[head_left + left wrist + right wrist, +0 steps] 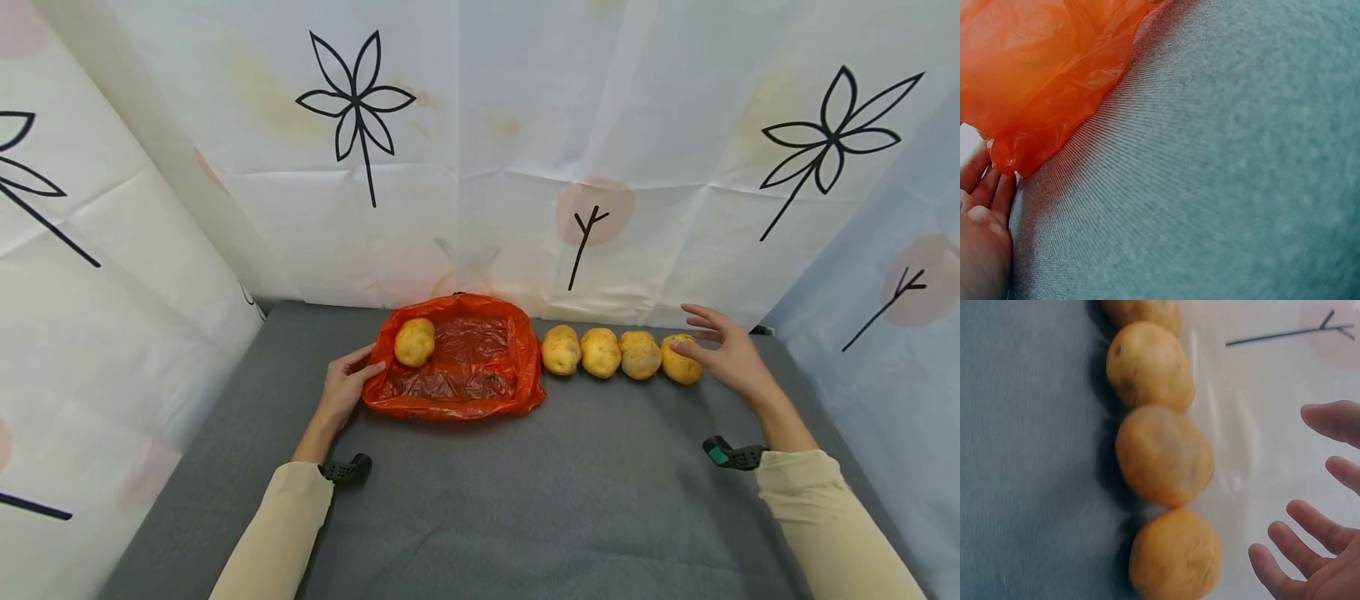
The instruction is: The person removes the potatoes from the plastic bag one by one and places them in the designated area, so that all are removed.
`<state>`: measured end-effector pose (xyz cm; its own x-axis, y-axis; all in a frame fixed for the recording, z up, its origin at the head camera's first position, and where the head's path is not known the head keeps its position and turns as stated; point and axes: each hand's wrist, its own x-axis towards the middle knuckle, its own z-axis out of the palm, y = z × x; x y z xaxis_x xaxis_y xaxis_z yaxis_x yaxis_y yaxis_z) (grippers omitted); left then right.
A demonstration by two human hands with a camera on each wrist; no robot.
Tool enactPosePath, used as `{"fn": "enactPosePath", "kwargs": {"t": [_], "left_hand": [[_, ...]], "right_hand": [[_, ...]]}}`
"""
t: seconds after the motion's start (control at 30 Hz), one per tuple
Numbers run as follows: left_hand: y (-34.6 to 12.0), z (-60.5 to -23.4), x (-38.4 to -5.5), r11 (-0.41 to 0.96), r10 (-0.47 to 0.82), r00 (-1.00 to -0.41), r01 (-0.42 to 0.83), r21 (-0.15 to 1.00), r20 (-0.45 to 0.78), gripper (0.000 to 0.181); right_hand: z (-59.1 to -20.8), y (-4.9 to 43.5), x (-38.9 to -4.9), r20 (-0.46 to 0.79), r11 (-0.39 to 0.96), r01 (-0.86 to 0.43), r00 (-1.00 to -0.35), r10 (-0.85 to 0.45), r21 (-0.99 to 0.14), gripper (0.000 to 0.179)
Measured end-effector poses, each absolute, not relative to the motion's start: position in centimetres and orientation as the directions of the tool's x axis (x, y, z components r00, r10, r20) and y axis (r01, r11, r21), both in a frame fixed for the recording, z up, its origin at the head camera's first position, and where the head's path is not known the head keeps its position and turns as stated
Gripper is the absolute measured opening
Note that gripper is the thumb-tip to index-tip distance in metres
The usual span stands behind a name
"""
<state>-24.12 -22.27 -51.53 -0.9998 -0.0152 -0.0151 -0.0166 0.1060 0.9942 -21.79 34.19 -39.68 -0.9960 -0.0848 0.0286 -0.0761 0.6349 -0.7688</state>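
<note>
A red plastic bag (457, 408) lies on the table with its mouth spread wide, and one potato (414, 342) sits inside at its left end. My left hand (347, 385) is at the bag's left side, its fingers extended along the outside and touching the plastic in the left wrist view. To the right of the bag, several potatoes (601, 352) stand in a side-by-side row. My right hand (723, 354) hovers by the rightmost potato (681, 369) with fingers spread. In the right wrist view that hand (1316, 550) shows a gap from the potatoes.
Grey cloth (525, 500) covers the table. A white patterned curtain (487, 233) rises right behind the bag and the potato row, with further curtain panels at the left and right sides. Each wrist wears a dark band.
</note>
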Motion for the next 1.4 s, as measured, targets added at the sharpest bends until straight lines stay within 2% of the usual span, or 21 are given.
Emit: {"fn": "enactPosePath", "kwargs": {"t": [0.5,0.97,1.4], "left_hand": [[-22.2,-51.4,-24.0,0.088,-0.017,-0.999,-0.032,0.996,-0.031,0.049],[-21.5,-48.4,-22.6,0.087,-0.001,-0.999,-0.034,0.996,-0.034,0.047],[-22.0,-50.5,-23.7,0.057,-0.002,-0.999,-0.038,0.998,-0.038,0.049]], "right_hand": [[-38.7,28.8,-22.3,0.103,0.578,-0.199,-0.975,-0.195,-0.791,0.073],[-39.6,23.2,-23.6,0.106,0.452,-0.219,-0.959,-0.262,-0.865,0.066],[-40.7,17.2,-24.9,0.120,0.348,-0.240,-0.936,-0.332,-0.906,0.064]]}}
